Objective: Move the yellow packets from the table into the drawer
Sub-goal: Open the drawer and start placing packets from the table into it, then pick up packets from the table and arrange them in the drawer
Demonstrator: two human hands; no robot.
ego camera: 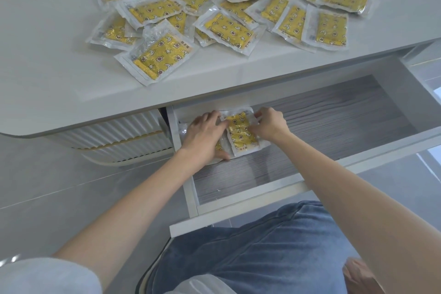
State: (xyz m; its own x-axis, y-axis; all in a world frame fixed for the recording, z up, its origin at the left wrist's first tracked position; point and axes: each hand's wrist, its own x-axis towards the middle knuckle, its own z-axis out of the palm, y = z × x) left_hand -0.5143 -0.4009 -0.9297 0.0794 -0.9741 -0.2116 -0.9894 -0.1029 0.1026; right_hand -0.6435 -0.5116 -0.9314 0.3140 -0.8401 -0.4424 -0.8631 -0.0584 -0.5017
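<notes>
Several yellow packets [229,5] in clear wrap lie scattered over the white table [47,59]; the nearest one [158,56] is close to the front edge. Below, the drawer [334,114] stands pulled out. In its back left corner lies a yellow packet [241,135]. My right hand [270,124] pinches this packet at its right edge. My left hand [205,137] rests flat on another packet beside it, mostly hidden under the palm, with fingers touching the first packet's left edge.
The drawer's grey lined floor [322,131] runs right of the hands. A ribbed white cabinet front [114,136] sits left of the drawer. My legs in blue jeans [262,250] are below the drawer front [238,212]. Grey floor tiles lie at the left.
</notes>
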